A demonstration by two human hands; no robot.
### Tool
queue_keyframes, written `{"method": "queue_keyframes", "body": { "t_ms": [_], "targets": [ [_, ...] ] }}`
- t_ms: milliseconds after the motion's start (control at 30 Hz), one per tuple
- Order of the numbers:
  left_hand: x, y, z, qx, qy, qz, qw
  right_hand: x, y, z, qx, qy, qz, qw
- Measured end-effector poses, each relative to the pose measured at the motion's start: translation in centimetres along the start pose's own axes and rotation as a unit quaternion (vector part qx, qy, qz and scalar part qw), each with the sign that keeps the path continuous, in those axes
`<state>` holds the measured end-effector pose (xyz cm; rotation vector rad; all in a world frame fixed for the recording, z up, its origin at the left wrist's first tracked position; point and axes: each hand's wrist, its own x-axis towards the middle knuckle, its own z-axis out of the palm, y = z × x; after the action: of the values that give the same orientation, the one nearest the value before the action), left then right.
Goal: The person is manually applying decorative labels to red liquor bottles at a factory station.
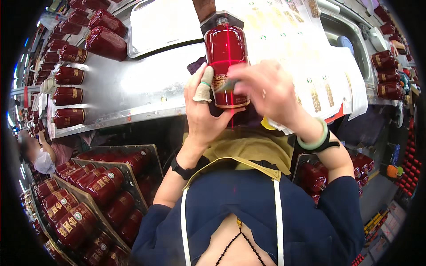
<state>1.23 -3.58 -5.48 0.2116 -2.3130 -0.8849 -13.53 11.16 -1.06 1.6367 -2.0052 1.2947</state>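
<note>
My left hand (202, 116) grips the lower part of a dark red bottle (225, 53) that stands upright at the front of a steel bench (133, 84); the thumb wears a cloth finger cot. My right hand (268, 91) presses on the bottle's gold front label, fingers blurred, with a small label piece at the fingertips. A thin red laser cross falls on the bottle's face. A green bangle and a black band sit on my right wrist, a black band on my left.
Rows of red bottles (69, 75) lie on the bench at left. Crates of red bottles (88, 195) stand at lower left, more (313, 175) at lower right. Label sheets (301, 48) lie at right, a white tray (164, 24) behind. Another person (37, 155) is at far left.
</note>
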Motion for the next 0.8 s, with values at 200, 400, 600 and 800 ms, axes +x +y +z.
{"method": "queue_keyframes", "body": {
  "t_ms": [200, 400, 600, 800],
  "targets": [
    [-0.4, -0.7, -0.1, -0.046, -0.023, -0.012, 0.999, 0.5, 0.0, 0.0, -0.131, 0.042, -0.061, 0.989],
    [-0.2, -1.5, -0.7, -0.099, -0.074, -0.031, 0.992, -0.5, -0.5, 0.3, -0.073, -0.008, 0.017, 0.997],
    [0.0, -0.5, -0.4, 0.004, -0.012, 0.042, 0.999, -0.8, -0.7, 0.3, -0.096, 0.018, -0.125, 0.987],
    [-0.4, -1.5, -0.7, -0.077, -0.060, -0.009, 0.995, -0.3, -1.0, 0.5, -0.067, 0.103, 0.051, 0.991]
  ]
}}
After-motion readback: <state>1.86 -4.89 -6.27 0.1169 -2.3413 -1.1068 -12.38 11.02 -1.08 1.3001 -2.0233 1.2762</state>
